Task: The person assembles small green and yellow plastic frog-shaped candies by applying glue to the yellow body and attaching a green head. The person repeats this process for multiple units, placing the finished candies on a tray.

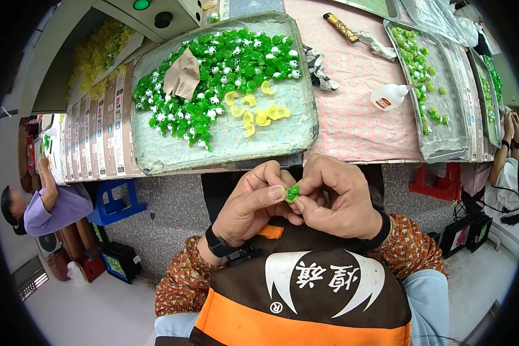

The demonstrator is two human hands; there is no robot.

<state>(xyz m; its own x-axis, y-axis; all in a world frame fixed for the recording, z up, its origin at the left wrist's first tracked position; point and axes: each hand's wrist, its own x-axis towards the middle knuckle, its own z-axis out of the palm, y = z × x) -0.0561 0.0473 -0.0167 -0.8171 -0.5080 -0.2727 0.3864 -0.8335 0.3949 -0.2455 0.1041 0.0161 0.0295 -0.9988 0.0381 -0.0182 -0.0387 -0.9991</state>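
Green, glossy piece [293, 193] is sitting between your fingertips, just off the near edge of the table [106, 135].

Your left hand [249, 202] is pinching it from the left and your right hand [343, 199] is gripping it from the right, thumb and finger drawn narrow. A yellowish edge is showing low on it; your fingers are hiding too much to tell whether a crescent is being joined there. You appear to be pressing or fitting parts, judging by the loose yellow crescents [262, 118] lying toward the near right corner of the lined tray [236, 153], beside the heaped green pieces [236, 57]. The next move is probably calling for a steady left pinch while your right fingertips are aligning and pressing evenly.
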